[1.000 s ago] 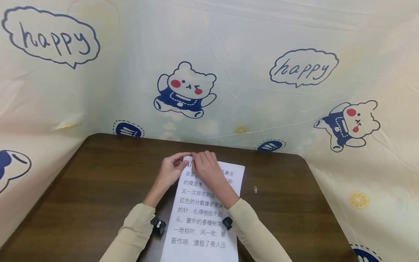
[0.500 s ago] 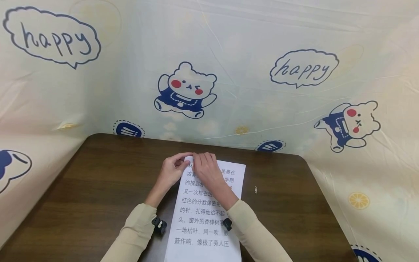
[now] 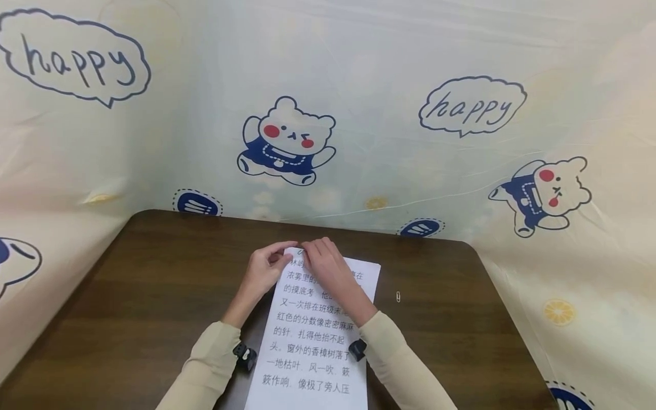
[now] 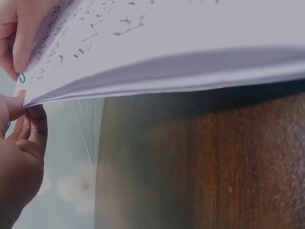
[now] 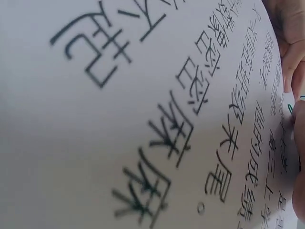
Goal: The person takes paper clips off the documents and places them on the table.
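A stack of white printed paper lies lengthwise before me. At its top left corner my left hand pinches the sheets between thumb and fingers; the left wrist view shows the thumb on top and fingers underneath. My right hand reaches over the print to the top edge, its fingertips at a small green paper clip, which they pinch. One loop of the clip shows on the page face, also in the right wrist view, where the clip sits beside the right thumb. Fingers hide the rest of it.
A second, pale paper clip lies on the brown wooden table, right of the paper. Behind the table's far edge hangs a patterned cloth with bears and speech bubbles. Dark cameras sit at both wrists.
The paper has shifted slightly under my hands, and the clip's loop now shows at the top edge. The right fingers have moved a little right of the left fingertips. The head view has turned slightly.
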The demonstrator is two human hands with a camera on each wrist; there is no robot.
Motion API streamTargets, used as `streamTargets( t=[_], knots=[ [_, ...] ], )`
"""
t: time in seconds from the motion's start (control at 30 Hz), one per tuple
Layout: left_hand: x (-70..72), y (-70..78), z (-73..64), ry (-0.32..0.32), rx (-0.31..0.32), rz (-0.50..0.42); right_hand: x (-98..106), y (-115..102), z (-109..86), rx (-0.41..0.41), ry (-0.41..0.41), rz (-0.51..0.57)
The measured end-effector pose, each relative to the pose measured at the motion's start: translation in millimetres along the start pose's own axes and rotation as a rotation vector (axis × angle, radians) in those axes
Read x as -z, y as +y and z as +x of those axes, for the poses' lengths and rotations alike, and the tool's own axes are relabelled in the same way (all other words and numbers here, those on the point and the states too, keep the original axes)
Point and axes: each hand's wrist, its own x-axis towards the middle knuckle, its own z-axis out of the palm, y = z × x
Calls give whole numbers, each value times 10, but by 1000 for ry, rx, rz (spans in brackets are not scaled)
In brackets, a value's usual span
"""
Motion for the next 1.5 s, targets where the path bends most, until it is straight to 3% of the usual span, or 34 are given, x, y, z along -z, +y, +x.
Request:
streamTargets(
  t=[0.2,0.43,0.6,0.73,1.0,1.17,1.3,1.5],
  knots=[
    [6,5,-11,-4,8,39,-40,-15,24,-108,-34,150],
    [31,-10,-34,-23,-27,76,8,-20,53,-277,-162,400],
    [33,-31,-50,-36,-38,85,33,10,72,-294,-207,439],
    [16,-60,-53,-48,-45,74,64,85,77,-325,-177,440],
    [24,-95,-73,-12,-41,78,124,230,34,-462,-107,608],
    [34,-91,-86,-16,-30,87,193,316,-18,-508,-35,628],
    [47,-104,-101,-1,-24,93,245,407,-94,-494,10,598],
    [78,-150,-107,18,-9,93,294,572,-270,-467,74,472]
  ],
)
